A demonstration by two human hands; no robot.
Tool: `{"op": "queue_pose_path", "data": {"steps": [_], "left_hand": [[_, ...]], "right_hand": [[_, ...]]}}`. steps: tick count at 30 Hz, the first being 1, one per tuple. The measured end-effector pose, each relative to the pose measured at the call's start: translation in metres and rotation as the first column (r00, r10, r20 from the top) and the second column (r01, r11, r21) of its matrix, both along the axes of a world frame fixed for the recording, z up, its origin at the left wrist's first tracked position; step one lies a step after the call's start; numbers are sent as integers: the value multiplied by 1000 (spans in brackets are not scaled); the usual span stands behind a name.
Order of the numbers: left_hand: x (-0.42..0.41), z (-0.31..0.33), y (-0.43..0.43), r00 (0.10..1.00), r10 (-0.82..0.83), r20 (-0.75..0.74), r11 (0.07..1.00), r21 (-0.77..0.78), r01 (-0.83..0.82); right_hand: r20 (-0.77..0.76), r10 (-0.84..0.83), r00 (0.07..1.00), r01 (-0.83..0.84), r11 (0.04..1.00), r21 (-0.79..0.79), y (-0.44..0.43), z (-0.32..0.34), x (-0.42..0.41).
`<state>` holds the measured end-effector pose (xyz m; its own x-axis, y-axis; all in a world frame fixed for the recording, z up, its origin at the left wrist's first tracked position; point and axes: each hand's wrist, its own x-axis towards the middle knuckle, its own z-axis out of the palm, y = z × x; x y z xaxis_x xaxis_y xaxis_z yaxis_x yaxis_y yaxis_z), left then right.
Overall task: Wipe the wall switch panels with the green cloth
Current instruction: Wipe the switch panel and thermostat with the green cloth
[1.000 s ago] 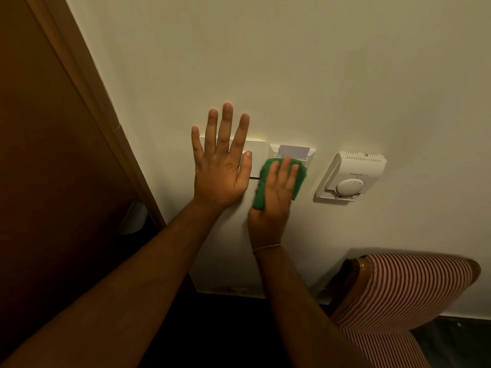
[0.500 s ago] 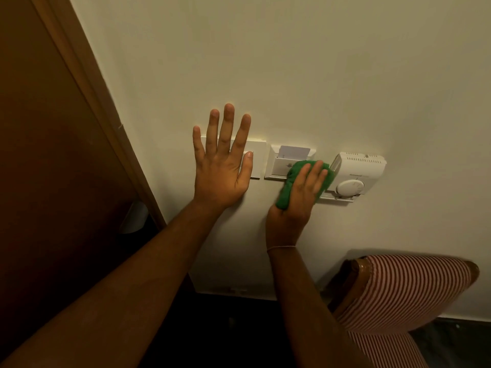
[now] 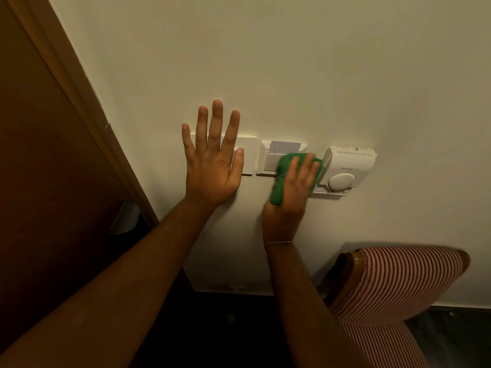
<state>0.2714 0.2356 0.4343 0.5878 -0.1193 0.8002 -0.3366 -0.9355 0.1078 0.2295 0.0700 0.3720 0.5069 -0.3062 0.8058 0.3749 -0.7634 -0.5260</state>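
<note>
A green cloth (image 3: 279,181), bunched into a thick, soft-looking pad, is pressed against a cream wall by the right hand (image 3: 288,201). The cloth's long axis is seen running from lower left to upper right, its upper end reaching toward the white thermostat (image 3: 345,168) at the right. The cloth is trapped between the palm and the wall, with green showing along the hand's left edge, past the fingertips (image 3: 309,158) and at the right side. The right hand is laid nearly flat, fingers extended and close together over the cloth, which is held down rather than gripped in a fist. The cloth is placed over the lower right part of the middle panel, a key-card holder (image 3: 267,160) with a pale card (image 3: 284,146) standing in its slot, and its right edge is brought against the thermostat's left side. The left hand (image 3: 212,166) is spread wide open and flat on the wall, nothing held, with its fingers and thumb laid across the left switch panel (image 3: 249,158). A thin thread band (image 3: 279,243) is worn at the right wrist. A brown door frame (image 3: 79,102) is seen at the left, and a red-and-white striped chair (image 3: 398,282) stands at the lower right, below the thermostat.
</note>
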Motion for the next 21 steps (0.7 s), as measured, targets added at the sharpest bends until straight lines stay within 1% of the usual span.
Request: {"op": "queue_pose_path", "data": {"steps": [3, 6, 8, 11, 15, 17, 19, 21], "left_hand": [[0, 1, -2, 1000, 19, -11, 1000, 1, -19], [0, 1, -3, 1000, 24, -20, 1000, 3, -24], [-1, 1, -2, 1000, 5, -17, 1000, 1, -5], [-1, 1, -2, 1000, -12, -17, 1000, -5, 12], [0, 0, -1, 1000, -15, -12, 1000, -9, 15], [0, -1, -1, 1000, -13, -6, 1000, -6, 13], [-1, -1, -2, 1000, -1, -9, 1000, -4, 1], [-1, 0, -3, 1000, 12, -17, 1000, 2, -12]], "right_hand": [[6, -52, 999, 52, 997, 62, -4, 2, -1], [16, -7, 1000, 6, 999, 52, 9, 4, -2], [1, 44, 999, -44, 999, 5, 22, 4, -2], [-17, 91, 996, -92, 990, -105, 39, 5, 0], [-3, 127, 992, -126, 979, -160, 31, 2, 4], [4, 101, 995, -100, 987, -124, 14, -2, 4], [15, 28, 999, -28, 998, -49, -1, -3, 4], [25, -51, 998, 51, 999, -8, -9, -3, 4]]}}
